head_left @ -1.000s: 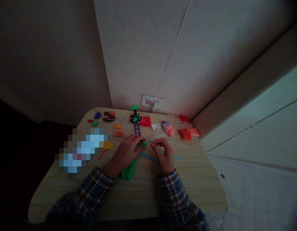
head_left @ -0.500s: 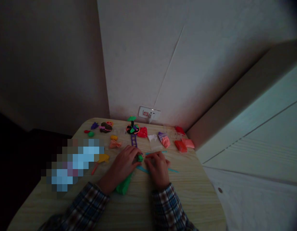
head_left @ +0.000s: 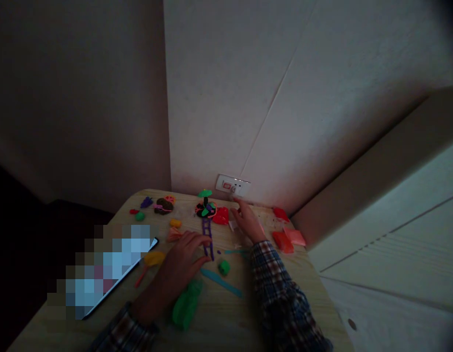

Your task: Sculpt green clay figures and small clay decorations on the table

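Your left hand [head_left: 178, 259] is loosely open and empty, fingertips at the purple ladder-shaped piece [head_left: 207, 229]. Your right hand [head_left: 249, 224] bends near the glossy red packet [head_left: 221, 215]; its grip can't be told. The small round green clay-like lump [head_left: 224, 267] lies beside the flat blue tool [head_left: 222, 282]. The lit rectangular screen [head_left: 118, 274] is pixelated past reading.

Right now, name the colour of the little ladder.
The ladder is purple, seen in the head view.
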The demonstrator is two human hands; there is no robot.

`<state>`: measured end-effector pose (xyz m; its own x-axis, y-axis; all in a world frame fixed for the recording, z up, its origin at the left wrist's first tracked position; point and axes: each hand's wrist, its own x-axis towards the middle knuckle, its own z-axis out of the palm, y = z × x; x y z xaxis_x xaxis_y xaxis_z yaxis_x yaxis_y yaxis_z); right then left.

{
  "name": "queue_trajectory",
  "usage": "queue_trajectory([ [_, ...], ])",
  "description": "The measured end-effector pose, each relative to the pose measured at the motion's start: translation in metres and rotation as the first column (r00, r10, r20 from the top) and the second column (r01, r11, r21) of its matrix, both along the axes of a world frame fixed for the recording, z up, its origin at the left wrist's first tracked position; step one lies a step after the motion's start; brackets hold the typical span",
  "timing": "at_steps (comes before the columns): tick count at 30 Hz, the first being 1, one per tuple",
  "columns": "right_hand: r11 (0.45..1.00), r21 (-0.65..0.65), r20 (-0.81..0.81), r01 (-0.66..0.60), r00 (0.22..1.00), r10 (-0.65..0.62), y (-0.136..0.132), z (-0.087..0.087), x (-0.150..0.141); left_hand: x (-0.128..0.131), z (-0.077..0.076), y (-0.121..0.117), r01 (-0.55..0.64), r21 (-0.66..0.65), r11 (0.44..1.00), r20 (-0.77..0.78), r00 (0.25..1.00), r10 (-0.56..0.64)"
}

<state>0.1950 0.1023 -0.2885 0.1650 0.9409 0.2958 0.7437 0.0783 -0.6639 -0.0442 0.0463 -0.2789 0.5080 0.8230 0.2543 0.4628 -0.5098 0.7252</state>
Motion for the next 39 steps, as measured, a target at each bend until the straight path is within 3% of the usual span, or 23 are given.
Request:
queue_trajectory([
  [4, 0.995, -0.064, -0.006, -0.074, 0.997, 0.073, 0.012, -0.011, 0.001, -0.001, 0.0, 0.0, -0.032, 0.012, 0.999, 0.029, 0.999, 0.031],
  [8, 0.994, -0.066, -0.024, -0.085, 0.996, 0.083, 0.008, -0.008, 0.002, 0.0, 0.004, -0.002, -0.05, 0.021, 0.999, 0.042, 0.998, 0.049],
  [13, 0.995, -0.021, -0.06, -0.099, 0.993, 0.098, -0.005, 0.015, -0.003, 0.001, 0.008, -0.003, -0.067, 0.028, 0.997, 0.045, 0.997, 0.066],
  [18, 0.996, 0.042, -0.133, -0.083, 0.987, 0.087, -0.041, 0.043, -0.02, 0.002, 0.007, -0.005, -0.147, 0.155, 0.977, 0.11, 0.985, 0.131],
  [22, 0.983, 0.156, -0.395, -0.093, 0.906, 0.149, -0.077, 0.058, -0.049, 0.004, 0.008, -0.009, -0.18, 0.291, 0.94, 0.151, 0.978, 0.141],
  [26, 0.976, 0.185, -0.558, -0.111, 0.806, 0.198, -0.095, 0.056, -0.073, 0.004, 0.012, -0.011, -0.204, 0.358, 0.911, 0.179, 0.973, 0.147],
  [31, 0.962, 0.187, -0.614, -0.201, 0.74, 0.274, -0.098, 0.044, -0.081, 0.0, 0.014, -0.013, -0.242, 0.371, 0.897, 0.18, 0.966, 0.186],
  [35, 0.946, 0.179, -0.591, -0.27, 0.739, 0.323, -0.101, 0.043, -0.079, -0.003, 0.015, -0.013, -0.173, 0.416, 0.893, 0.156, 0.981, 0.118],
  [39, 0.926, 0.261, -0.518, -0.272, 0.77, 0.372, -0.104, 0.047, -0.074, -0.003, 0.014, -0.014, -0.148, 0.428, 0.892, 0.164, 0.983, 0.085],
])
